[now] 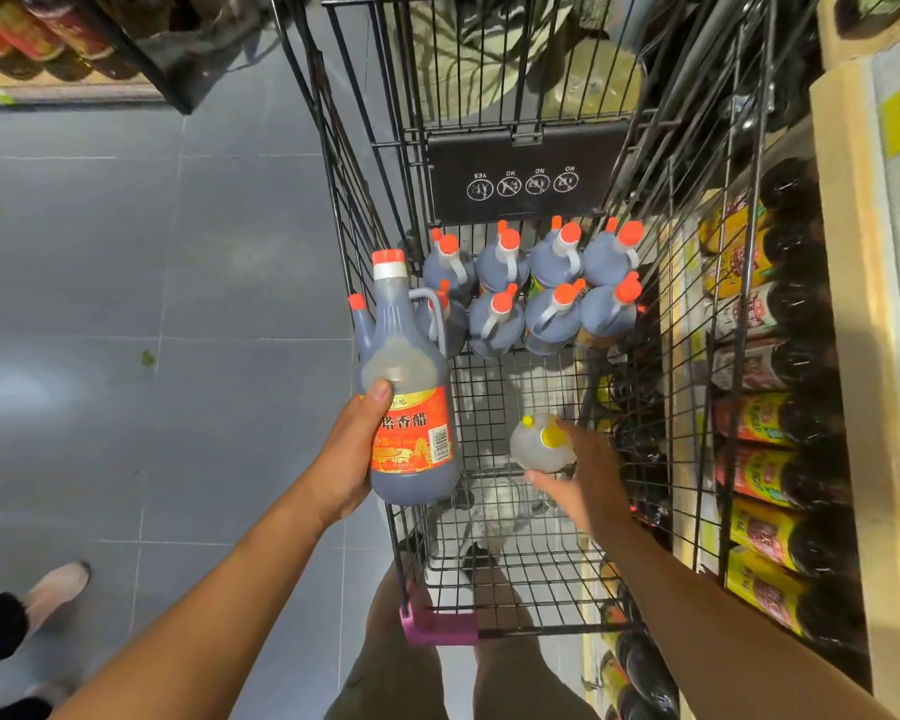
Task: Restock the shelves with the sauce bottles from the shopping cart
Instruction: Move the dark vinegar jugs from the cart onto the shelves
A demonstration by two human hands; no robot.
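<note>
left hand wrapped around dark plastic vinegar bottle with orange cap and red label, held upright over black wire shopping cart left rim | right hand fingers curled on clear yellow-capped bottle inside cart | eight dark orange-capped bottles at cart's far end | stocked shelf right

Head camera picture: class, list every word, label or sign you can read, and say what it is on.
"YES", "NO", "NO", "NO", upside down: black cart sign.
"塔香醋": red label of the dark bottle in the left hand; smaller print and barcode unreadable.
Shelf bottle labels: too blurred.
</note>
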